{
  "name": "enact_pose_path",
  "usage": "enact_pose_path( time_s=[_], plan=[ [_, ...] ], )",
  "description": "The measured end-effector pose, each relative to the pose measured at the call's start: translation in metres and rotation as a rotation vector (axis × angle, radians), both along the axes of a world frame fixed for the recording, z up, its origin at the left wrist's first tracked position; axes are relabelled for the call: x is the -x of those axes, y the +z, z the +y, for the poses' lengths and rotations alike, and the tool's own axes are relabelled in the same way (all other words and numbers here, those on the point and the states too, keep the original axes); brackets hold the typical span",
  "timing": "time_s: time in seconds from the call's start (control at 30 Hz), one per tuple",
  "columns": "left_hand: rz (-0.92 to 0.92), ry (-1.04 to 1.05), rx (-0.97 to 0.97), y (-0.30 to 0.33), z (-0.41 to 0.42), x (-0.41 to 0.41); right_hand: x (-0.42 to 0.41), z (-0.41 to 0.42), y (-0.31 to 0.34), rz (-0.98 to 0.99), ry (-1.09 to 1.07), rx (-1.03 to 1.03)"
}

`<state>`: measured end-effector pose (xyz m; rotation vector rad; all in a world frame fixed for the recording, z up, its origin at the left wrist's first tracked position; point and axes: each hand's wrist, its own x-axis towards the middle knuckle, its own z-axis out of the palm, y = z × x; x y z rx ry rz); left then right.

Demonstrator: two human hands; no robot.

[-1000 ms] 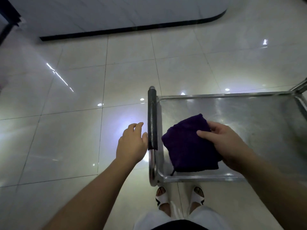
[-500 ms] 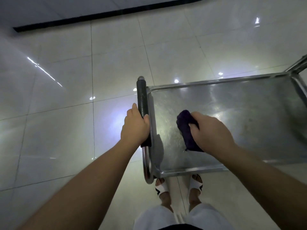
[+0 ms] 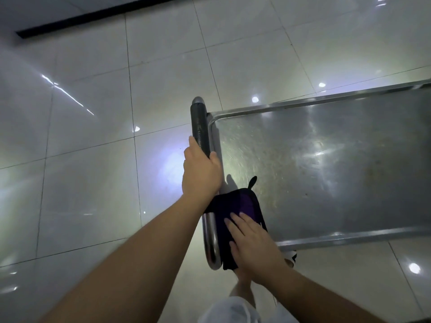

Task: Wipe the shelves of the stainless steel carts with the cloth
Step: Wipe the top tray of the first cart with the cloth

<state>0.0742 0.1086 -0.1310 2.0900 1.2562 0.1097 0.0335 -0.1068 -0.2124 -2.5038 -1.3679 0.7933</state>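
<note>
View: a head camera looks down at a person's two bare forearms and a cart on a floor.
Cart: the flat, scuffed stainless steel cart shelf [image 3: 326, 164] with a raised rim fills the 3 o'clock side of the view.
Handle: a black foam-sleeved tubular cart handle [image 3: 199, 129] runs from 12 toward 6 o'clock along the shelf's 9 o'clock edge, ending in a bare steel bend.
Left hand: the left hand [image 3: 200, 176] grips the handle, fingers wrapped round the black sleeve.
Cloth: the dark purple folded cloth [image 3: 242, 203] lies at the shelf's 7 o'clock corner, draped over the rim and touching the handle.
Right hand: the right hand [image 3: 251, 243] presses flat on the cloth, fingers straight and released.
Floor: glossy pale square floor tiles [image 3: 93, 113] reflect ceiling lights.
Wall base: a black skirting strip [image 3: 98, 16] crosses at 11 o'clock.
Person: white clothing and a foot show at 6 o'clock.
</note>
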Motion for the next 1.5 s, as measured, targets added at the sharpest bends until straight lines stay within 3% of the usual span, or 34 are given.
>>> enact_pose_path(
  time_s=[0.23, 0.43, 0.57, 0.83, 1.0, 1.2, 1.5],
  plan=[
    [0.082, -0.304, -0.395, -0.019, -0.001, -0.001, 0.017, 0.027, -0.032, -0.006, -0.051, 0.087],
    [0.181, -0.38, -0.415, -0.024, 0.001, -0.001, -0.017, 0.055, -0.05, -0.067, -0.043, -0.009],
    [0.223, -0.378, -0.37, -0.021, 0.001, -0.003, -0.093, 0.114, -0.043, -0.18, 0.061, 0.154],
    [0.266, -0.379, -0.413, -0.022, 0.002, -0.003, -0.203, 0.208, -0.061, -0.293, 0.072, 0.057],
    [0.25, -0.353, -0.437, -0.023, -0.002, -0.005, -0.245, 0.226, -0.059, -0.298, 0.042, -0.018],
    [0.266, -0.342, -0.437, -0.023, -0.002, -0.006, -0.237, 0.178, -0.056, -0.256, -0.011, 0.044],
    [0.315, -0.381, -0.507, -0.018, -0.003, -0.006, -0.082, -0.051, -0.047, -0.206, 0.071, 0.035]
  ],
)
